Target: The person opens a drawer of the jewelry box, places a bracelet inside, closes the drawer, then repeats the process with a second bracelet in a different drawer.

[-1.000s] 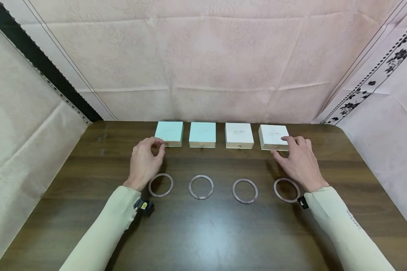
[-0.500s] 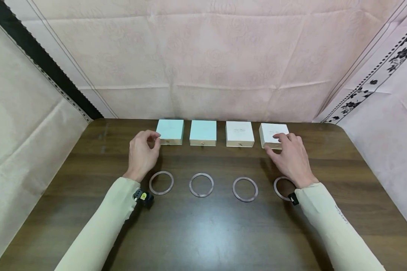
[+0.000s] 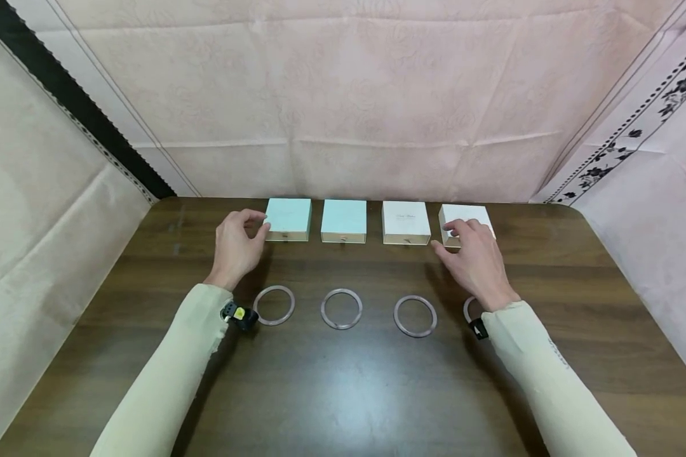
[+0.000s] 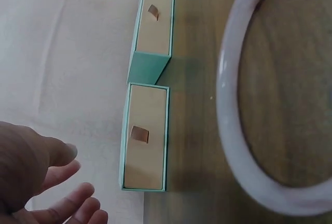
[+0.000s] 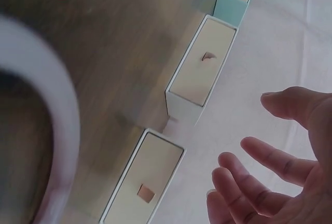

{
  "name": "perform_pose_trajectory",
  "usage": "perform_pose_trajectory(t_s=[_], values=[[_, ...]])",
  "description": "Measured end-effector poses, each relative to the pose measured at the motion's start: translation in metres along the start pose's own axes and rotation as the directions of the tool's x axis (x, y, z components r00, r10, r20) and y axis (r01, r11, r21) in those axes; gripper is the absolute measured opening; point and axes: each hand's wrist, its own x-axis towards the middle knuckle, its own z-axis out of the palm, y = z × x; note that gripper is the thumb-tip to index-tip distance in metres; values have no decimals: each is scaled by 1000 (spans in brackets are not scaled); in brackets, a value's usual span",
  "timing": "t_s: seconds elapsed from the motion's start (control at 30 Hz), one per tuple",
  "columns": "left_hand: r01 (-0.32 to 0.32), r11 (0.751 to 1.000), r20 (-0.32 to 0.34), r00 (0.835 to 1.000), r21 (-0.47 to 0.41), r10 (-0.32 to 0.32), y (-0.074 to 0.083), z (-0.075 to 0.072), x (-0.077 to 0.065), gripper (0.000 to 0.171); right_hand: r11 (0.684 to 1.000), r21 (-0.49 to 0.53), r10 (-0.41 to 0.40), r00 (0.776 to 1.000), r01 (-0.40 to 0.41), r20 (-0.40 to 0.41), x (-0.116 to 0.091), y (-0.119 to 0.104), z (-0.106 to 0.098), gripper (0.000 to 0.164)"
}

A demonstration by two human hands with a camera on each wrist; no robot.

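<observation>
Four flat drawer boxes line the table's back. At the far left, beside a teal box (image 3: 288, 216), my left hand (image 3: 237, 249) hovers with loosely bent fingers and nothing between them. The left wrist view shows the box's cream drawer front with a small ribbon pull (image 4: 139, 134). My right hand (image 3: 476, 261) reaches above the rightmost white box (image 3: 470, 211), fingers spread and holding nothing. Closer to me lies a row of pale bangles: one (image 3: 293, 303) by the left wrist, two in the middle, and one (image 3: 467, 308) partly hidden under the right wrist.
A second teal box (image 3: 343, 217) and a second white box (image 3: 406, 219) stand between the hands. The middle bangles (image 3: 361, 309) lie on the brown wooden table (image 3: 343, 393). Pale cloth (image 3: 343, 95) hangs behind and at both sides.
My right hand has moved left, across the front of the rightmost white box, and its wrist now covers more of the bangle there. My left hand has shifted slightly away.
</observation>
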Motion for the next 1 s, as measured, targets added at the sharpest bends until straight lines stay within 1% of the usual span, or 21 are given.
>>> perform_pose_trajectory(t_s=[0.17, 0.27, 0.43, 0.53, 0.77, 1.0], values=[[37, 999, 43, 998, 13, -37, -2, -4, 6, 31, 999, 32, 2, 1000, -3, 22, 4, -6, 7, 35], [54, 998, 67, 996, 20, -55, -2, -3, 8, 33, 998, 55, 0, 999, -2, 34, 6, -10, 13, 35], [52, 999, 78, 996, 11, -52, -2, 2, 12, 36, 996, 87, 18, 998, -23, 59, 7, -18, 22, 37], [62, 998, 83, 994, 20, -64, -2, 3, 16, 38, 995, 99, 22, 997, -29, 68, 9, -23, 27, 38], [92, 996, 134, 986, 23, -94, -5, 1, 22, 44, 993, 120, 4, 999, -9, 42, 14, -33, 35, 35], [98, 995, 176, 980, 11, -98, -9, 0, 27, 46, 990, 142, -7, 998, -2, 63, 19, -45, 41, 34]])
